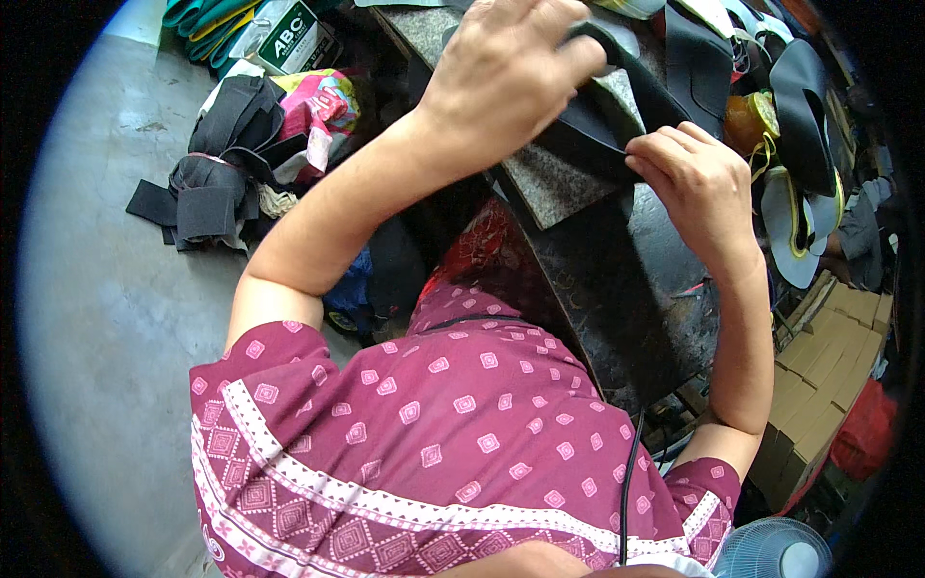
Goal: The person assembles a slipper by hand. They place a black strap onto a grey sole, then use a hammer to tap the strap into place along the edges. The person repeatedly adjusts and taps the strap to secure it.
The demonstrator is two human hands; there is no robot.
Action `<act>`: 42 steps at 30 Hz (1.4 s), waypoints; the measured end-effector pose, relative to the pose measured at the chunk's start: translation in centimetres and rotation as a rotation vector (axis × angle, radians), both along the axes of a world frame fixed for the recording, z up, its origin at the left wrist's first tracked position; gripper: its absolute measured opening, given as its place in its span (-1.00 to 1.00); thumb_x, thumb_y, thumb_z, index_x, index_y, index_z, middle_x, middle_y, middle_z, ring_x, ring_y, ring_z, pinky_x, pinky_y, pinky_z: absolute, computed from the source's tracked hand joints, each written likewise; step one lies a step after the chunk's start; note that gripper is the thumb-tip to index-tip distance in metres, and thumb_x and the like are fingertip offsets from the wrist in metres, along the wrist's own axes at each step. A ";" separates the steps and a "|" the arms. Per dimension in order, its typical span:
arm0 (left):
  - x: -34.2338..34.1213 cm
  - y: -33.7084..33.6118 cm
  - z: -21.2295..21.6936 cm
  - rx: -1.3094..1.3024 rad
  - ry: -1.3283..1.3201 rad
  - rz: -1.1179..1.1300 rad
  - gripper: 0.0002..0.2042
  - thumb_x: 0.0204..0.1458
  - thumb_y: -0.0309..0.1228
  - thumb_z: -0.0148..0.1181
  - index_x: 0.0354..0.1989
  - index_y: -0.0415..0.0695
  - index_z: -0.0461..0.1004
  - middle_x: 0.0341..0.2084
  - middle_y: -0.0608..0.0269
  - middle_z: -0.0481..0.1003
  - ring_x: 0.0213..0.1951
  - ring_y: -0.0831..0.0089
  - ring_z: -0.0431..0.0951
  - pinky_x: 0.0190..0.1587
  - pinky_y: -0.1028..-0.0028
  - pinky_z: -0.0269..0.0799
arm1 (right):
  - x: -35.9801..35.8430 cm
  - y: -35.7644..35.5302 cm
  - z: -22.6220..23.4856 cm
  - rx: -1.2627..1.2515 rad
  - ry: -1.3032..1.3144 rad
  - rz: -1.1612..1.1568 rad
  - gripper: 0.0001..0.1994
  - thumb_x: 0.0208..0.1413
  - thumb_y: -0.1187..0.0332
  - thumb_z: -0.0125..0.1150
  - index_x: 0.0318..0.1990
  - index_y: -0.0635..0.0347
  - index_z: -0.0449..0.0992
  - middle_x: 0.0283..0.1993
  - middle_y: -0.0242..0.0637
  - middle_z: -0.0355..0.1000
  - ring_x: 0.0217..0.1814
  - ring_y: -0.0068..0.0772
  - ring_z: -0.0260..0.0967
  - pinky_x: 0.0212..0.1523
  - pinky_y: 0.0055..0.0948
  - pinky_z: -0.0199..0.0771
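Note:
A curved black piece of soft sheet material (647,91), like a shoe upper, is held up between my two hands over a grey speckled slab (559,183). My left hand (511,82), slightly blurred, is closed at the piece's upper left end, its fingers bent. On the other side my right hand (699,183) pinches the lower edge between thumb and fingertips. Part of the piece is hidden behind my left hand. The slab rests on a dark, worn worktable (617,289).
Further black pieces (805,116), a yellow roll (750,120) and grey yellow-trimmed pieces (790,231) crowd the right. Cardboard boxes (829,347), a red bag (867,429) and a fan (776,554) lie lower right. Bundled black strips (207,197) and pink cloth (318,106) are at left.

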State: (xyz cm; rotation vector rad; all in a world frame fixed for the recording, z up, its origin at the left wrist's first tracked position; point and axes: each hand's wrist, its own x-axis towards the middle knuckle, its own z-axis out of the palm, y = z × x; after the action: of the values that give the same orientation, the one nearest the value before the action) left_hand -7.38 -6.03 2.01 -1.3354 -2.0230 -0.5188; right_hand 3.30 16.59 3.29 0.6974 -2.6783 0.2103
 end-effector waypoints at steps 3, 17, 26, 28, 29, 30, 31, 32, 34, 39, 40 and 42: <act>1.5 -0.8 0.5 -0.105 -0.172 -0.321 -0.63 -0.03 -0.20 0.40 -0.10 -0.11 0.52 -0.16 0.22 0.54 0.00 0.18 0.52 0.25 0.14 0.31 | 0.2 -0.4 1.4 -0.063 -0.025 0.002 -0.88 0.11 0.28 0.34 -0.28 0.05 0.55 -0.41 -0.38 0.52 -0.31 -0.30 0.52 -0.33 -0.34 0.51; 3.6 -2.2 0.8 -0.186 -0.892 -0.586 -0.71 0.05 -0.36 0.43 -0.12 -0.22 0.54 -0.34 0.14 0.57 -0.27 0.27 0.62 -0.19 0.37 0.52 | 3.5 -1.4 3.6 -0.238 -0.548 0.046 -0.82 0.14 0.37 0.34 -0.19 0.21 0.48 -0.45 -0.11 0.47 -0.45 -0.11 0.48 -0.38 -0.36 0.41; 3.6 -3.4 0.5 0.460 -0.627 -0.071 -0.85 0.09 -0.42 0.36 -0.23 -0.20 0.58 -0.42 0.20 0.57 -0.36 0.36 0.59 -0.29 0.41 0.50 | 2.7 2.2 2.9 -1.092 -0.483 -0.250 -0.82 0.35 0.37 0.19 -0.04 0.31 0.53 -0.19 -0.53 0.44 -0.13 -0.76 0.35 -0.07 -0.71 0.36; 3.9 -3.6 -0.3 0.391 -1.213 -0.087 -0.67 0.29 -0.15 0.20 -0.29 -0.22 0.59 -0.60 0.33 0.52 -0.52 0.55 0.53 -0.42 0.50 0.46 | 3.0 1.8 2.7 -1.141 -0.292 -0.189 -0.84 0.32 0.41 0.22 -0.05 0.31 0.53 -0.24 -0.53 0.45 -0.19 -0.76 0.36 -0.12 -0.70 0.38; 3.4 -3.9 -0.4 0.168 -1.655 -0.115 -0.43 0.32 0.15 -0.03 -0.12 -0.20 0.59 -0.43 0.28 0.60 -0.41 0.47 0.60 -0.33 0.46 0.54 | 3.3 1.3 2.8 -1.115 -0.250 -0.170 -0.85 0.30 0.43 0.24 -0.05 0.29 0.54 -0.27 -0.53 0.45 -0.23 -0.76 0.37 -0.17 -0.68 0.40; 3.7 -3.4 -1.3 0.372 -1.854 -0.330 -0.33 0.29 0.25 -0.11 0.00 -0.20 0.53 -0.33 0.22 0.61 -0.32 0.43 0.63 -0.25 0.41 0.57 | 3.9 0.8 3.0 -0.979 -0.274 -0.172 -0.86 0.27 0.45 0.27 -0.07 0.26 0.55 -0.31 -0.52 0.45 -0.27 -0.75 0.38 -0.22 -0.66 0.41; 3.8 -2.7 -1.9 0.525 -2.062 -0.456 -0.22 0.25 0.36 -0.20 0.12 -0.20 0.48 -0.22 0.16 0.62 -0.23 0.38 0.65 -0.17 0.35 0.60 | 4.2 0.2 3.2 -0.916 -0.295 -0.138 -0.86 0.24 0.46 0.30 -0.08 0.23 0.55 -0.35 -0.51 0.45 -0.31 -0.73 0.38 -0.28 -0.64 0.42; 3.1 -2.3 -2.5 0.627 -2.102 -0.612 -0.14 0.20 0.41 -0.23 0.28 -0.18 0.34 -0.05 0.10 0.59 -0.05 0.28 0.65 0.00 0.20 0.59 | 4.1 -0.4 3.0 -0.780 -0.276 -0.031 -0.84 0.17 0.46 0.35 -0.12 0.21 0.55 -0.39 -0.39 0.46 -0.38 -0.59 0.42 -0.33 -0.57 0.43; 1.4 -1.5 -3.5 1.021 -2.193 -0.629 -0.33 0.26 0.25 -0.07 0.20 -0.14 0.45 -0.07 0.16 0.62 -0.03 0.21 0.65 0.08 0.13 0.57 | 4.0 -1.6 2.7 -0.553 -0.338 0.131 -0.77 0.02 0.42 0.45 -0.20 0.25 0.54 -0.39 -0.24 0.48 -0.39 -0.30 0.52 -0.36 -0.39 0.44; -1.7 -1.1 -4.9 0.916 -1.903 -0.494 -0.77 0.20 -0.37 0.28 -0.04 -0.21 0.58 -0.27 0.21 0.65 -0.24 0.34 0.67 -0.10 0.33 0.64 | 4.7 -2.4 1.6 -0.211 -0.302 0.062 -0.77 0.00 0.40 0.43 -0.21 0.17 0.50 -0.52 -0.20 0.44 -0.49 -0.09 0.48 -0.42 -0.23 0.44; -1.6 -0.7 -5.2 0.973 -1.763 -0.444 -0.83 0.16 -0.49 0.28 -0.10 -0.25 0.58 -0.29 0.20 0.64 -0.28 0.40 0.65 -0.17 0.37 0.63 | 5.2 -2.3 1.5 -0.139 -0.284 -0.006 -0.76 0.02 0.39 0.43 -0.19 0.16 0.50 -0.54 -0.20 0.44 -0.50 -0.09 0.48 -0.43 -0.21 0.44; -1.3 0.1 -5.6 0.755 -1.647 -0.294 -0.81 0.16 -0.52 0.24 -0.07 -0.24 0.58 -0.26 0.21 0.64 -0.22 0.41 0.65 -0.10 0.39 0.60 | 5.9 -2.2 1.0 -0.008 -0.342 -0.140 -0.71 0.07 0.35 0.41 -0.10 0.14 0.45 -0.58 -0.17 0.44 -0.51 -0.08 0.50 -0.44 -0.15 0.44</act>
State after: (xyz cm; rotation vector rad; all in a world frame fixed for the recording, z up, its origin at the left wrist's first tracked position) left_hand -8.69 -5.88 -3.64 -0.5857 -2.0850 -2.8342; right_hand 9.23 14.37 4.30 0.5058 -3.0343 0.3289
